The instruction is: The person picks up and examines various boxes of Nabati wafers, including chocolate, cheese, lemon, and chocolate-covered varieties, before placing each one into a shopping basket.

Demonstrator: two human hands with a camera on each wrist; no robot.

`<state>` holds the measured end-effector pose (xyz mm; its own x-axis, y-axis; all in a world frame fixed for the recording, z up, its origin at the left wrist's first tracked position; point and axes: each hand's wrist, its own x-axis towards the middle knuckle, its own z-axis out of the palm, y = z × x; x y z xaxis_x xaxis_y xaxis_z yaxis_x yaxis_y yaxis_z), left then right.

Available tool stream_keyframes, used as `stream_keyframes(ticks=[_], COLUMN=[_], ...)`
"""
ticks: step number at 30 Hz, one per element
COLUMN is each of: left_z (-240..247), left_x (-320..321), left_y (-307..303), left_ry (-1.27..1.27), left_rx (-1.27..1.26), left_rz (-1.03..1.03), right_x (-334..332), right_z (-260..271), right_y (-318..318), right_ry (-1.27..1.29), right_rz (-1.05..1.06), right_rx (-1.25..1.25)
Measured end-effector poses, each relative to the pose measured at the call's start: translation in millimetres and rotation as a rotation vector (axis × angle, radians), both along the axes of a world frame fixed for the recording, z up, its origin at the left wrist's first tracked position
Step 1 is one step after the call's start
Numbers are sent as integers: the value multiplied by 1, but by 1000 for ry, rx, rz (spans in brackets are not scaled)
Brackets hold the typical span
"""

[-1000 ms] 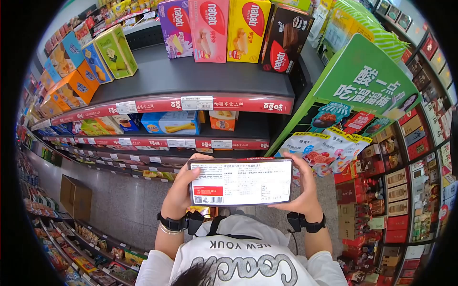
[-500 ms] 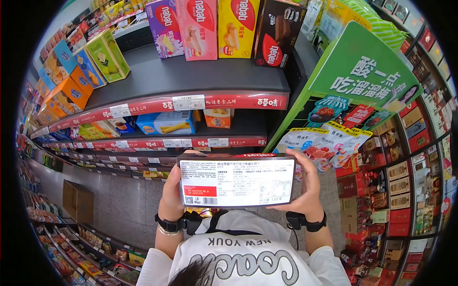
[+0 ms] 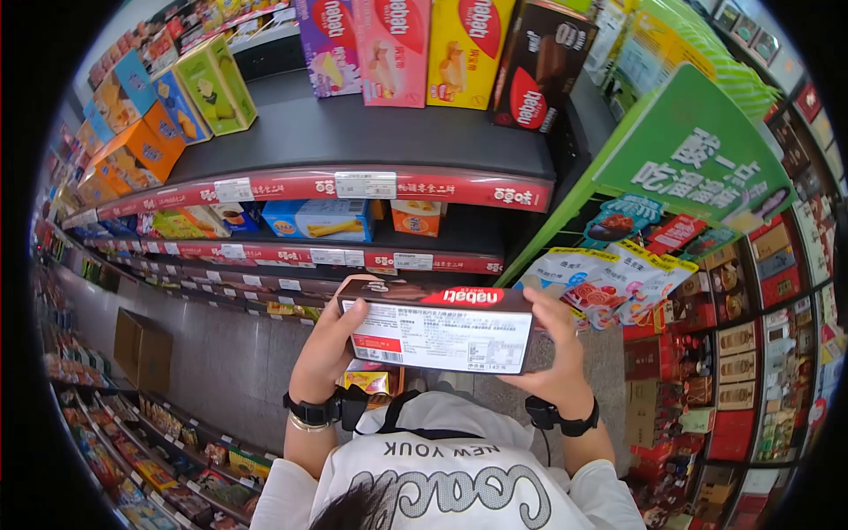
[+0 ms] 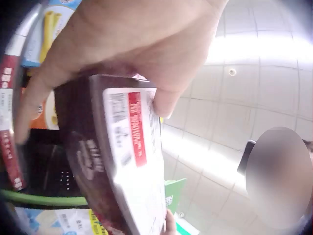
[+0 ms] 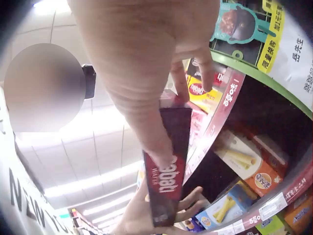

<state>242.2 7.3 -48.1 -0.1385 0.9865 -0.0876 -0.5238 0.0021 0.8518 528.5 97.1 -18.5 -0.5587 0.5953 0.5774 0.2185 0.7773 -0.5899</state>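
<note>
A dark brown nabati wafer box (image 3: pixel 422 340) is held between both hands in front of the chest. Its white label side, with printed text, a red block and a barcode, faces up toward the head camera, and a dark narrow side with the red nabati logo shows beyond it. My left hand (image 3: pixel 323 355) grips the left end, thumb on the label's edge. At the opposite end my right hand (image 3: pixel 565 353) holds the box between thumb and fingers. In the left wrist view the label (image 4: pixel 134 132) appears close up beneath the left thumb.
Ahead, a dark shelf (image 3: pixel 291 132) carries purple, pink, yellow and brown nabati boxes (image 3: pixel 464 62). Lower shelves hold a blue box (image 3: pixel 320 221) and others. A green sign (image 3: pixel 698 150) with hanging snack bags (image 3: pixel 609 278) stands at the right. A cardboard carton (image 3: pixel 141 353) sits at left.
The box has tilted, so more of its dark nabati-logo side shows above the label. Both hands keep hold of it. The head view has shifted slightly.
</note>
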Motion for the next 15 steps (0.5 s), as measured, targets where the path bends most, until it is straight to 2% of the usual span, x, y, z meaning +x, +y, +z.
stream_keyframes(ticks=[2,3,5,8,11,13,15], left_z=[0,-15,-35,-59,-75,-80,-85], left_x=[0,-9,-20,-19,-32,-42,-58], left_y=[-2,-5,-17,-35,-66,-89,-113], left_ry=[-79,-179,-385,-427,-333,-300,-226], left_rx=[29,14,-109,-157,-1,37,98], left_rz=[-28,-79,-68,181,319,461,560], right_x=[-8,-13,-28,-48,-77,-93,-115], right_z=[-10,-15,-16,-30,-42,-44,-47], right_y=[5,8,2,1,-11,-24,-27], right_ry=[-71,-100,-120,-176,-90,-66,-87], right_rz=[85,134,270,495,654,772,806], right_rx=[289,433,414,397,155,-185,-306])
